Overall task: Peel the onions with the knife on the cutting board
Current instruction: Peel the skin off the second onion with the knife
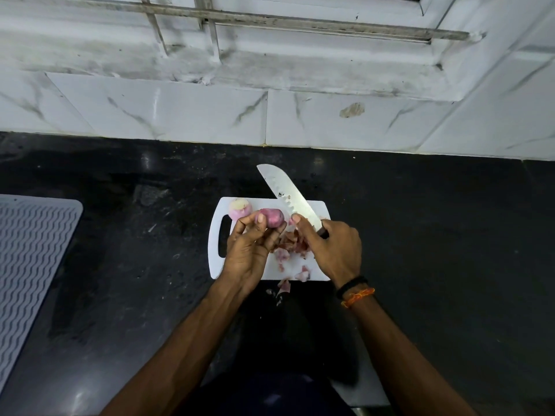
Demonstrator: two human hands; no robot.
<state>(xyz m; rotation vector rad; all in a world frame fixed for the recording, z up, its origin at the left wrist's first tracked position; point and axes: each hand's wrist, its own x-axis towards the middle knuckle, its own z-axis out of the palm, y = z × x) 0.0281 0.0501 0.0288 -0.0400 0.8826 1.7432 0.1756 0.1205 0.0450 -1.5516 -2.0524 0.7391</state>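
Note:
A white cutting board [312,207] with a handle slot lies on the black counter. My left hand [249,250] holds a small purple onion [273,220] in its fingertips above the board. A second, pale peeled onion [238,208] sits at the board's far left corner. My right hand [333,247] grips the handle of a wide knife [285,190]; its blade points up and to the left, past the board's far edge. Loose onion skins [289,250] lie heaped on the board between my hands.
Some peel scraps [283,287] have spilled over the board's near edge onto the dark counter [435,235]. A grey ribbed mat [30,250] lies at the left. White marble wall tiles [180,115] rise behind the counter.

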